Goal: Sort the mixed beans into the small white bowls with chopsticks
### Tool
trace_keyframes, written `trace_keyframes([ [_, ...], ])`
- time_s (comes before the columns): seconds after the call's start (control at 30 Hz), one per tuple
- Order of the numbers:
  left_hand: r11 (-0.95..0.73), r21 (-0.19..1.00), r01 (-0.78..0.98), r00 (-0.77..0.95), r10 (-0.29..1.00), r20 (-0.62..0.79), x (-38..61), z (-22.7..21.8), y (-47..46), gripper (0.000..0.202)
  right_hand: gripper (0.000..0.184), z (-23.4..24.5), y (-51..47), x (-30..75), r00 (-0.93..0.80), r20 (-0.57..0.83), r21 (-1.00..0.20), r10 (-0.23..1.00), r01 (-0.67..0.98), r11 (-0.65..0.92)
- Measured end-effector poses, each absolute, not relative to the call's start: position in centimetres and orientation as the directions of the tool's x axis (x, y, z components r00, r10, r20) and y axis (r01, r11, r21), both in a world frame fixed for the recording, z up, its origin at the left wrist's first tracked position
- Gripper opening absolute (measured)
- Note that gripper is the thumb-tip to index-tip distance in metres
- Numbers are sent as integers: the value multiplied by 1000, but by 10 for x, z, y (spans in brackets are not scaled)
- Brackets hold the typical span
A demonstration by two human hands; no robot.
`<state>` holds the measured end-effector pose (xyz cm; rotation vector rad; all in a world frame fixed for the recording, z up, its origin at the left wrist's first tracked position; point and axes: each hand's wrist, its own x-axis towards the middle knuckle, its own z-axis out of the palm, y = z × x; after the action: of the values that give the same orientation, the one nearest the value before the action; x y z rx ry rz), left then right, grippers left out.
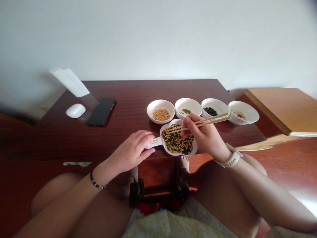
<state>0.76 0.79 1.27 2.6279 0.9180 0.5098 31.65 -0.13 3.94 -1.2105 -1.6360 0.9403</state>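
Observation:
My right hand (205, 137) is closed around a pair of wooden chopsticks (213, 119), their tips lying over a flower-shaped white dish (195, 149) full of mixed yellow, green and black beans. My left hand (132, 150) rests on the dark wooden table (123, 132), fingers curled around the dish's white handle (155, 142). Behind the dish stands a row of white bowls: one with yellow beans (160, 111), one with a few green beans (188, 107), one with black beans (214, 107), and one with pale and reddish bits (243, 112).
A black phone (101, 111), a white mouse (75, 110) and a white folded paper (70, 82) lie at the table's left. A lighter wooden surface (284, 109) adjoins on the right. My knees sit below the table's near edge.

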Motion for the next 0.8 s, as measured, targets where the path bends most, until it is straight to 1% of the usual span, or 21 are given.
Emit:
trace_keyframes([
  [0.4,-757,385,528,739,632,232,5,10,9,31,39,37,3,334,-85,197,-957,977,199,210],
  [0.57,-753,385,534,735,638,228,6,11,9,31,39,38,2,335,-90,172,-963,981,193,187],
  [0.73,-747,397,533,732,643,226,6,10,9,30,41,38,4,330,-92,197,-952,976,218,213],
  [0.8,-747,395,536,731,644,225,6,11,9,30,41,39,5,328,-105,186,-952,977,229,205],
])
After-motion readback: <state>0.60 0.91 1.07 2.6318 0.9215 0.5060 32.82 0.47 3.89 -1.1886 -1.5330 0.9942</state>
